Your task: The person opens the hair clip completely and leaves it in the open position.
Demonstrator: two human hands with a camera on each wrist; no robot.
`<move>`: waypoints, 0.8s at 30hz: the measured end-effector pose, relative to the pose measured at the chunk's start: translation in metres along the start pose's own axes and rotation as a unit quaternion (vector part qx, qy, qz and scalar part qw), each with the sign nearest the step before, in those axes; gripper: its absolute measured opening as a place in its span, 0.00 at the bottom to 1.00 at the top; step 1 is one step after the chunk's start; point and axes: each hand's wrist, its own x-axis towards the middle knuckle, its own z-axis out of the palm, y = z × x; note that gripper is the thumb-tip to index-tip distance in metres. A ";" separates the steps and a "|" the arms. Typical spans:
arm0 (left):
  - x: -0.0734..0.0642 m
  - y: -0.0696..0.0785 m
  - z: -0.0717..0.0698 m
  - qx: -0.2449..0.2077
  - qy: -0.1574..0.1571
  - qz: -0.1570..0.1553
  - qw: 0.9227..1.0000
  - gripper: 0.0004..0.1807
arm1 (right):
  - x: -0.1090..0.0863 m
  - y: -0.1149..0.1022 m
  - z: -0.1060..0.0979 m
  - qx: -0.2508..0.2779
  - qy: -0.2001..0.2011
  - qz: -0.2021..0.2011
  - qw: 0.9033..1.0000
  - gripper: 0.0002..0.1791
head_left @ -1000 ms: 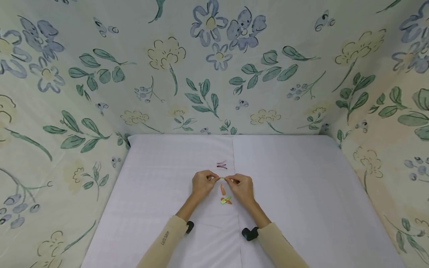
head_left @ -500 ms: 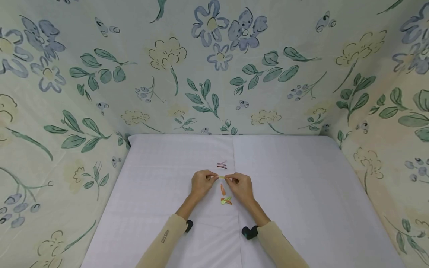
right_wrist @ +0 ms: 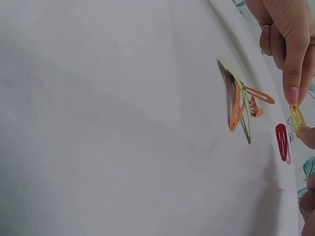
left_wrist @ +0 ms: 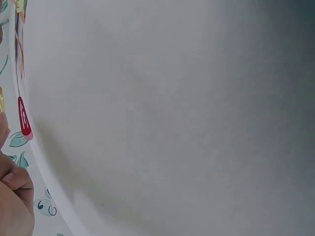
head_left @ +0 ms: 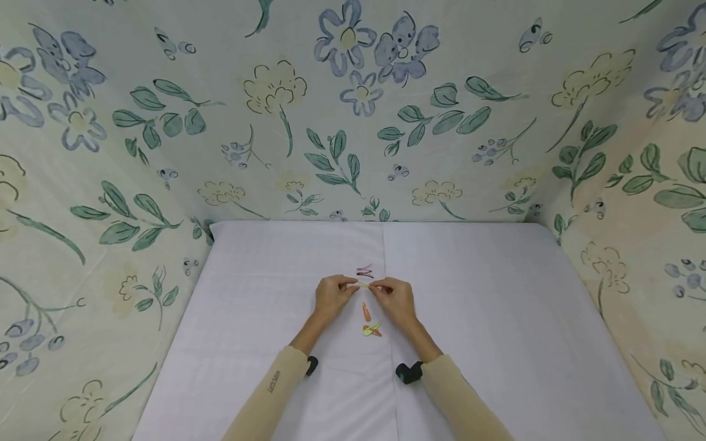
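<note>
Between my hands a yellow snap hair clip [head_left: 363,286] is held just above the cloth. My left hand [head_left: 333,294] pinches one end with thumb and forefinger, and my right hand [head_left: 396,300] pinches the other. In the right wrist view the yellow clip's open slot shows between the fingertips. Just beyond the hands lie a red hair clip [right_wrist: 281,141] and a pink one beside it. Nearer to me, an orange clip [head_left: 366,312] lies by itself. Behind it towards me, a green clip [head_left: 368,331] and more orange lie crossed in a small pile.
A white cloth [head_left: 469,294] with a seam and light folds covers the table. Floral fabric [head_left: 331,147] hangs along the back and both sides. Dark wrist cameras [head_left: 409,373] sit at the sleeve cuffs.
Both hands have shifted slightly forward, away from me, bringing the yellow clip nearer to the red and pink clips. The clips on the cloth have stayed put.
</note>
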 end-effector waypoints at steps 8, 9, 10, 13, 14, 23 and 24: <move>0.006 -0.005 -0.005 -0.047 -0.056 -0.029 0.997 0.08 | 0.005 0.002 0.000 0.002 -0.007 0.001 1.000 0.03; 0.007 -0.005 -0.005 -0.050 -0.059 -0.031 0.997 0.08 | 0.006 0.002 0.000 0.003 -0.008 0.003 1.000 0.02; 0.008 -0.006 -0.005 -0.050 -0.063 -0.033 0.996 0.08 | 0.006 0.003 0.000 0.004 -0.009 0.005 1.000 0.02; 0.011 -0.010 -0.002 -0.042 -0.074 -0.038 0.996 0.08 | 0.007 0.004 0.001 0.012 -0.013 0.015 1.000 0.02; 0.012 -0.012 -0.001 -0.035 -0.078 -0.040 0.996 0.08 | 0.008 0.004 0.001 0.014 -0.014 0.021 1.000 0.02; 0.018 -0.016 0.008 -0.005 -0.090 -0.065 0.994 0.09 | 0.009 0.014 0.007 0.017 -0.011 0.061 0.998 0.03; 0.019 -0.016 0.009 -0.001 -0.088 -0.065 0.994 0.09 | 0.009 0.014 0.008 0.015 -0.011 0.063 0.998 0.03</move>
